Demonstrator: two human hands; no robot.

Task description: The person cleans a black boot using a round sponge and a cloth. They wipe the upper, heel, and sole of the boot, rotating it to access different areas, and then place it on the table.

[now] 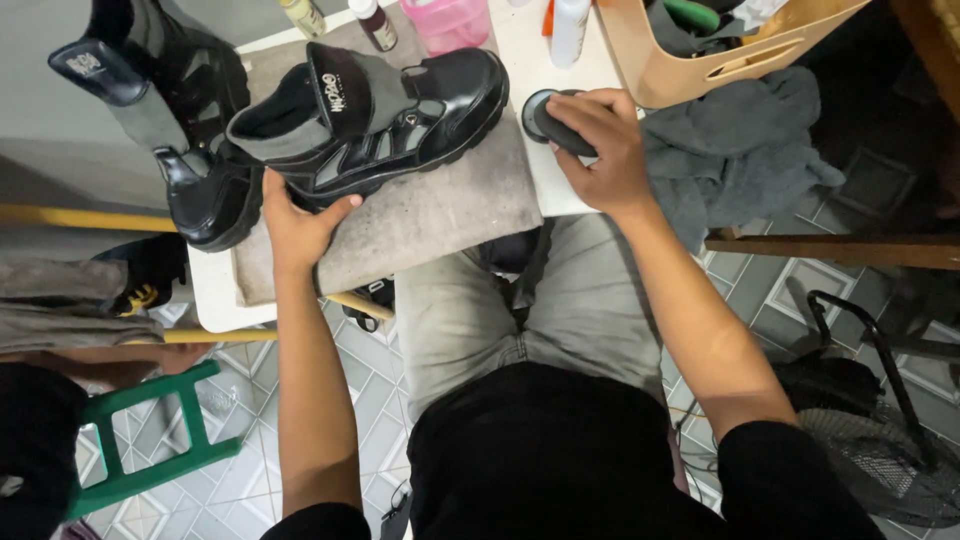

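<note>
Small shoe-care workspace, likely home-run or informal: low white table (215, 290) with a stained grey work mat (430, 215), black shoes (370, 110) lined up on it, bottles (375, 22) of cleaning liquid along the far edge. A tan caddy (690, 70) of tools and a grey rag (740, 150) sit beside. Patterned tile floor (380, 370), green stool (150, 450), fan (880, 460) on the ground.
</note>
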